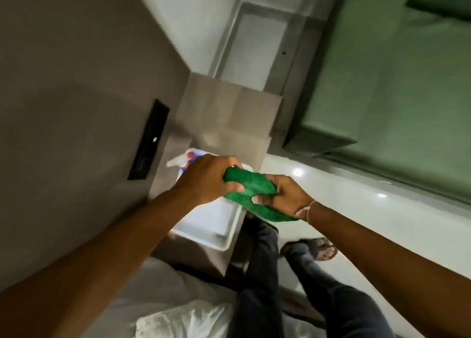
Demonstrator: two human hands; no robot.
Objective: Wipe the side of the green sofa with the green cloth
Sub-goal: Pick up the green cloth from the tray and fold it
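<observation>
The green cloth (251,187) is bunched between both my hands in the middle of the view. My left hand (206,178) grips its upper left end, and my right hand (283,195) grips its lower right part, thumb pressed on top. The cloth hangs over a white tray (214,225) on a brown bedside table. The green sofa (387,83) fills the upper right, its dark base toward me, well apart from the cloth and both hands.
A spray bottle (184,160) with a red and blue top lies in the tray behind my left hand. A brown wall panel with a black switch plate (150,139) stands left. White bedding (173,309) lies below. My legs and sandalled foot (318,248) stand on glossy floor.
</observation>
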